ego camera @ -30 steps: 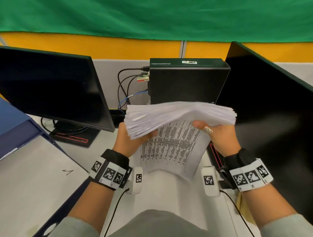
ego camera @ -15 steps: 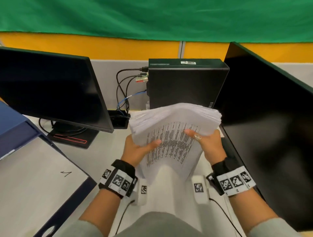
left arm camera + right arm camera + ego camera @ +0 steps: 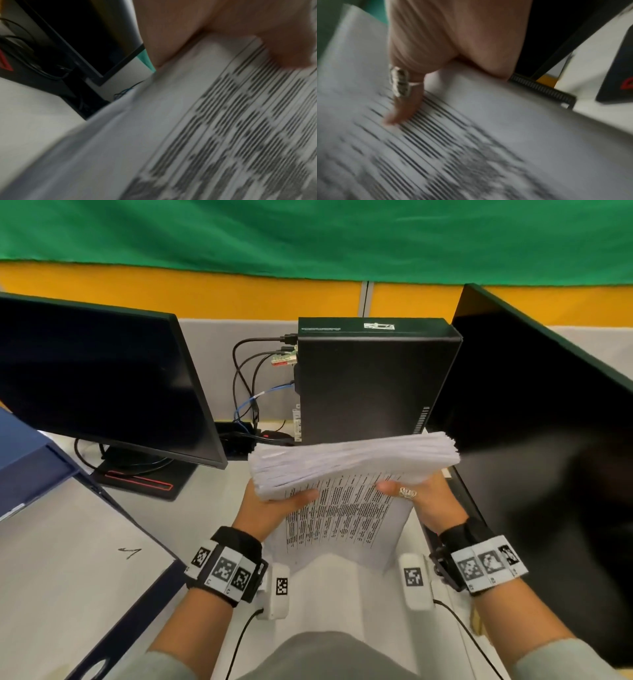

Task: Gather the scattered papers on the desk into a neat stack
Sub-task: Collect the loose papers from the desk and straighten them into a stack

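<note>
A thick stack of white printed papers stands nearly on edge above the desk, its printed face turned toward me. My left hand grips its left side, thumb lying on the printed sheet. My right hand, with a ring on the thumb, grips the right side. Blurred in the left wrist view are the printed sheet and the left thumb. The right wrist view has the ringed thumb pressed on the sheet. The fingers behind the stack are hidden.
A black monitor stands at the left and another at the right. A black computer box with cables stands behind the stack. A blue folder with a white sheet lies at the left on the white desk.
Both hands dropped the stack toward the desk half a second ago and have now raised it again. The paper edges look more even than one second ago.
</note>
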A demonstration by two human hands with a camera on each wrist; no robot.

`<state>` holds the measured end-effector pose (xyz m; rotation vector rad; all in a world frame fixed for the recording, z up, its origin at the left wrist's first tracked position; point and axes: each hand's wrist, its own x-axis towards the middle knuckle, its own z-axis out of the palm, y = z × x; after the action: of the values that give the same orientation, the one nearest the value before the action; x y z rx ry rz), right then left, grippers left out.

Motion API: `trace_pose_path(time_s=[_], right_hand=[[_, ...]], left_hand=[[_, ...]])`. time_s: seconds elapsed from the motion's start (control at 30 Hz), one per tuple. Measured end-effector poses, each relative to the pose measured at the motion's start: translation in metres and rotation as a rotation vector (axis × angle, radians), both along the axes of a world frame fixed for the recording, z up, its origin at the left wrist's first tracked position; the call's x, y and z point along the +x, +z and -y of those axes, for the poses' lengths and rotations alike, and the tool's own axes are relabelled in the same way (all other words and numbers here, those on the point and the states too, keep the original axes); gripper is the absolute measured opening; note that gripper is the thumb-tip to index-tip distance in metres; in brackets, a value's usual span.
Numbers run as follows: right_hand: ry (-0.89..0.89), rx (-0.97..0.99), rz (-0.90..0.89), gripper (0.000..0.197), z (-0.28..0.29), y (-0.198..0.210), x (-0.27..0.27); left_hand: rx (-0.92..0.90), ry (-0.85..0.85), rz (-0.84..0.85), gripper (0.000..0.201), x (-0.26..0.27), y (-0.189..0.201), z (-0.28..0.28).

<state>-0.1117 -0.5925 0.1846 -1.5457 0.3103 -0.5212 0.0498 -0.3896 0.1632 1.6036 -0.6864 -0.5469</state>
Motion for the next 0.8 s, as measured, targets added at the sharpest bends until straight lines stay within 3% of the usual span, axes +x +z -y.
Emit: trace_pose_path(time_s=[0.07,0.1,0.17,0.23,0.33,0.4,0.47,0.53,0.7,0.8], right_hand=[[-0.021,-0.028,-0.045,0.060,-0.002,-0.006,0.002],[-0.031,-0.048,-0.051,0.062,-0.002,-0.007,0.004],[-0.031,-0.064,-0.035,0.064,-0.002,-0.008,0.005],[-0.034,-0.034,-0.019,0.068,-0.001,-0.010,0.005],[-0.035,-0.005,-0.010,0.057,0.001,-0.012,0.004],[-0.028,0.012,-0.031,0.054,0.002,-0.014,0.003],[-0.030,0.046,-0.045,0.054,0.003,-0.014,0.001],[-0.024,0.018,-0.036,0.055,0.003,-0.014,0.000],[0.013,0.037,-0.057,0.057,0.004,-0.015,0.000],[0.012,0.030,-0.065,0.064,0.003,-0.014,0.001]], left_hand=[[0.194,0.018,-0.051,0.081,0.008,-0.011,-0.004],[0.224,0.007,-0.101,0.086,0.015,-0.017,-0.007],[0.145,0.058,-0.097,0.064,0.014,-0.011,-0.011],[0.035,0.154,0.095,0.060,0.003,0.012,-0.016],[-0.345,0.219,0.392,0.079,-0.022,0.048,-0.022],[-0.426,0.350,0.742,0.071,-0.031,0.059,-0.023],[-0.229,0.435,1.182,0.051,-0.034,0.064,-0.023],[0.008,0.411,1.434,0.037,-0.033,0.060,-0.025],[0.226,0.436,1.464,0.065,-0.034,0.059,-0.027],[0.299,0.474,1.406,0.066,-0.036,0.066,-0.025]])
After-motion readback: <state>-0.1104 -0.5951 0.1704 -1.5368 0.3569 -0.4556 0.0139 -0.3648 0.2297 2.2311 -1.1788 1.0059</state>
